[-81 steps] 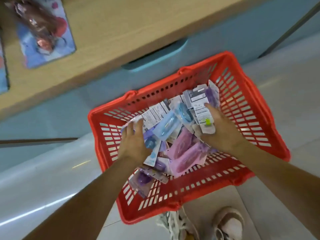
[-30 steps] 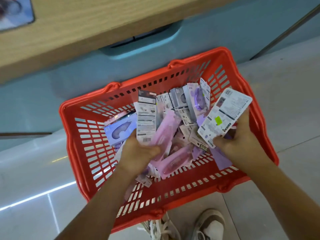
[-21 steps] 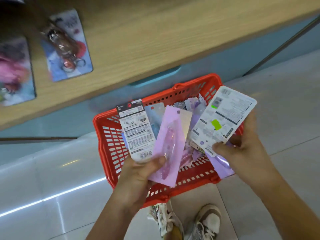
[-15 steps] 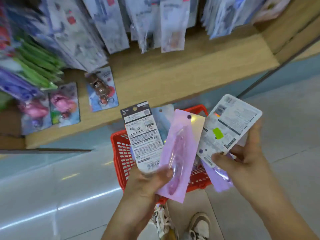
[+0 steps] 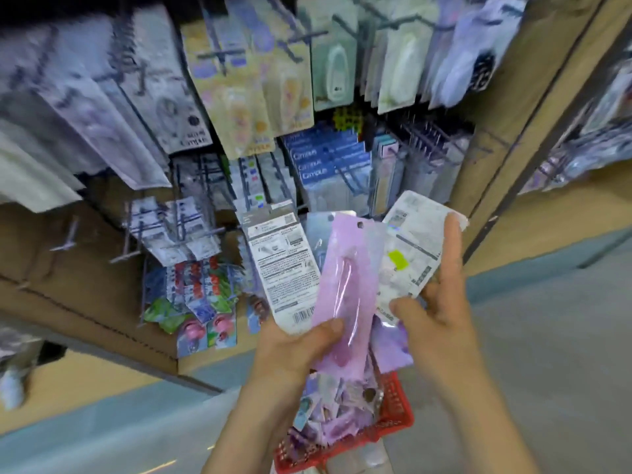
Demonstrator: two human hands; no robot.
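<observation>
Held up front and centre: the pink packet (image 5: pixel 345 289), long and narrow, tilted a little to the right, clear window down its middle. Clamped near its lower end under the thumb of the left hand (image 5: pixel 290 354). Fanned out in that same grip, just behind and to the left, the white barcode card (image 5: pixel 282 265), printed back towards the camera. Tucked between those two, only a strip showing, a pale blue packet (image 5: pixel 316 234).

Overlapping the pink one's right edge, the green-sticker card (image 5: pixel 413 248), pinched by the right hand (image 5: pixel 441 326): thumb on the lower front, index finger laid straight up along the right edge. Hanging just below that grip, a lilac packet (image 5: pixel 390 347); hard to tell how exactly it is held.

Hands close together, the two bunches touching.

Down low between the forearms, the red basket (image 5: pixel 398 405), heaped with more small packets (image 5: pixel 328 419). Beyond the fan, all blurred, a wooden display rack (image 5: pixel 492 107) with metal hooks and rows of hanging stationery packs (image 5: pixel 290 83). Off to the right, pale grey floor (image 5: pixel 547 336).
</observation>
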